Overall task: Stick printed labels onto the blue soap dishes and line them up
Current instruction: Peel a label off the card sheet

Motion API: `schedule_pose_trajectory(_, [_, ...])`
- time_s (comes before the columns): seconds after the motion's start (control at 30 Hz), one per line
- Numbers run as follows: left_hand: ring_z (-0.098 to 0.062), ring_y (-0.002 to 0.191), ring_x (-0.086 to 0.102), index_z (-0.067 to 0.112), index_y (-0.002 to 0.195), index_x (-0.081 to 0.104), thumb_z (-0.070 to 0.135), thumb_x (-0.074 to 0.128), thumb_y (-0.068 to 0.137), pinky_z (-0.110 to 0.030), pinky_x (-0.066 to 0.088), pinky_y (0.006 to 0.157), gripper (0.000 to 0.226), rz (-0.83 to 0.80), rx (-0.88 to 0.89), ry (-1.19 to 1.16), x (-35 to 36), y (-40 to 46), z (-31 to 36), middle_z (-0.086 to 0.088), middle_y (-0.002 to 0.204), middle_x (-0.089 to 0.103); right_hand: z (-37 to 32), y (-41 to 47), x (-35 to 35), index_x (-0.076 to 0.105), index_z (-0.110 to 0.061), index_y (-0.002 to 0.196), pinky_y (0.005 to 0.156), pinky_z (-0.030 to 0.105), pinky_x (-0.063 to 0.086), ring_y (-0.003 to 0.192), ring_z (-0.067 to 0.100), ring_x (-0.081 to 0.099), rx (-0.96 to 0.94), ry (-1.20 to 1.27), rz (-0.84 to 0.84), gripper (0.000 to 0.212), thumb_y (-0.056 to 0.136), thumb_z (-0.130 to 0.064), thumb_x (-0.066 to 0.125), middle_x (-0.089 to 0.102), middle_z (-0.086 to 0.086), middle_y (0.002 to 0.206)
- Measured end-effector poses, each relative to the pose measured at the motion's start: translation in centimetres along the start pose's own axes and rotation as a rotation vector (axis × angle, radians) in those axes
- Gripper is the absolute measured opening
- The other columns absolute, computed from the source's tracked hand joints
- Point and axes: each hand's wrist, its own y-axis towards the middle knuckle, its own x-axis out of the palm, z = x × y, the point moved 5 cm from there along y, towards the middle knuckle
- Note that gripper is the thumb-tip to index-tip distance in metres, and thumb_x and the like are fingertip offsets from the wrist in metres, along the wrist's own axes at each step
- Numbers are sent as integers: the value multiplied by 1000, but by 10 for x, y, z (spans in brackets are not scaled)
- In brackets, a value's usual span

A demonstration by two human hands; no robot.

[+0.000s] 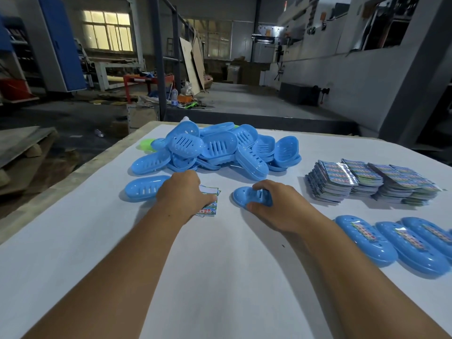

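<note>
My right hand (pixel 274 204) grips a blue soap dish (pixel 242 195) lying on the white table, fingers curled over its far rim and thumb at its near edge. My left hand (pixel 182 193) rests on a small stack of printed labels (pixel 209 207), with the fingers bent down onto it. A single blue dish (pixel 141 188) lies just left of that hand. A heap of unlabelled blue dishes (pixel 215 148) sits behind both hands. Three labelled dishes (pixel 391 243) lie side by side at the right edge.
Several stacks of printed labels (pixel 371 182) stand at the right, behind the labelled row. A green dish (pixel 146 145) peeks out at the heap's left. The white table (pixel 220 265) has its left edge close to the single dish. Factory floor and machines lie beyond.
</note>
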Motion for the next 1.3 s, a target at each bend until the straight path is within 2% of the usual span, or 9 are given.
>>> schedule_pose_trajectory(0.2, [-23, 104, 63, 22, 120, 60, 56, 82, 71, -34, 49, 78, 64, -29, -61, -87, 6, 8, -6, 1, 118, 68, -1, 0, 0, 54, -38, 133, 79, 31, 41, 97, 16, 51, 0, -7, -5, 56, 84, -63, 64, 63, -3, 118])
schedule_pose_trajectory(0.3, [-24, 93, 67, 22, 104, 61, 43, 84, 70, -40, 56, 81, 45, -39, -99, -195, 8, 10, -10, -2, 104, 71, -1, 0, 0, 53, -37, 134, 80, 32, 42, 105, 20, 55, -1, -5, -9, 56, 85, -63, 63, 63, -3, 119])
schedule_pose_trajectory(0.4, [-27, 80, 67, 16, 75, 61, 33, 78, 72, -31, 51, 64, 24, 25, -72, -118, 7, 13, -12, -3, 80, 70, -1, 0, 1, 53, -36, 134, 83, 33, 43, 110, 22, 55, -6, 2, -15, 56, 85, -61, 63, 63, -3, 120])
schedule_pose_trajectory(0.6, [-27, 93, 62, 26, 104, 63, 29, 66, 88, -32, 40, 65, 17, 185, -11, 130, 2, 17, -7, -1, 101, 65, -3, -2, 0, 52, -37, 136, 83, 34, 43, 110, 21, 54, 0, 5, -20, 57, 85, -62, 62, 62, -3, 120])
schedule_pose_trajectory(0.8, [-24, 85, 63, 28, 102, 66, 24, 65, 91, -36, 42, 76, 12, 386, 71, 172, -13, 16, -1, 0, 86, 69, -5, -3, -1, 51, -36, 136, 84, 34, 43, 110, 22, 54, -10, -7, -28, 56, 87, -61, 61, 62, -2, 121])
schedule_pose_trajectory(0.9, [-20, 83, 64, 27, 98, 68, 28, 69, 89, -37, 49, 79, 9, 452, 133, -68, -21, 10, 2, 4, 82, 70, -5, -3, 0, 52, -36, 136, 86, 34, 43, 112, 23, 54, 5, 5, -34, 58, 86, -63, 61, 62, -1, 124])
schedule_pose_trajectory(1.03, [1, 68, 65, 25, 81, 69, 26, 78, 84, -16, 52, 64, 9, 239, 152, -703, -18, 10, 10, 13, 73, 69, -12, -2, -7, 56, -34, 135, 94, 30, 40, 125, 16, 51, 3, 120, 105, 56, 87, -61, 63, 59, -9, 133])
schedule_pose_trajectory(1.17, [6, 54, 62, 22, 79, 66, 14, 80, 84, -8, 44, 51, 17, 43, 139, -1073, -10, 10, 21, 15, 60, 69, -21, 0, -14, 62, -29, 129, 90, 30, 55, 104, 3, 66, 4, 533, 153, 45, 88, -46, 73, 69, -18, 113])
schedule_pose_trajectory(1.3, [1, 55, 65, 20, 84, 66, 15, 77, 86, -13, 46, 50, 12, -108, 113, -1148, 1, 7, 32, 13, 66, 73, -24, 2, -10, 67, -21, 115, 63, 17, 54, 76, 4, 73, 1, 729, 78, 26, 91, -23, 75, 78, -8, 81])
